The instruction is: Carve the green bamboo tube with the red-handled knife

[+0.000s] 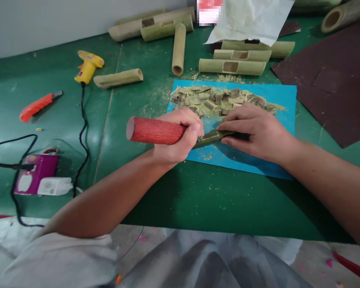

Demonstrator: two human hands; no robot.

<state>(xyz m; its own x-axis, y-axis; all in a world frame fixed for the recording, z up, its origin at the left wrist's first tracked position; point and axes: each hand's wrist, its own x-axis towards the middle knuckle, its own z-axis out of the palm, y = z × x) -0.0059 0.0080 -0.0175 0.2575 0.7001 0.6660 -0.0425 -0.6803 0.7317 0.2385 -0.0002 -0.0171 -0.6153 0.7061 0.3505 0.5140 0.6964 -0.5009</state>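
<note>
Both hands at work on a bamboo piece over the blue mat.

My left hand (178, 136) has its grip wrapped fully around the red wooden handle (154, 131) of a tool, thumb on top; the handle lies roughly level and sticks out to the left, and the working end is hidden. My right hand (256, 132) lies flat, fingers extended, pressing down on a dark green bamboo piece (211, 138), which lies across the blue mat (283, 98) on the green worktop (183, 196). Just behind my hands, a heap of bamboo chips and shavings (223, 100) rests on the mat. Further back lie several bamboo tubes (231, 67), some with rectangular cut-outs. To the left: a yellow glue gun (88, 66), an orange utility knife (37, 106) and a purple device (36, 174) with cables.
</note>
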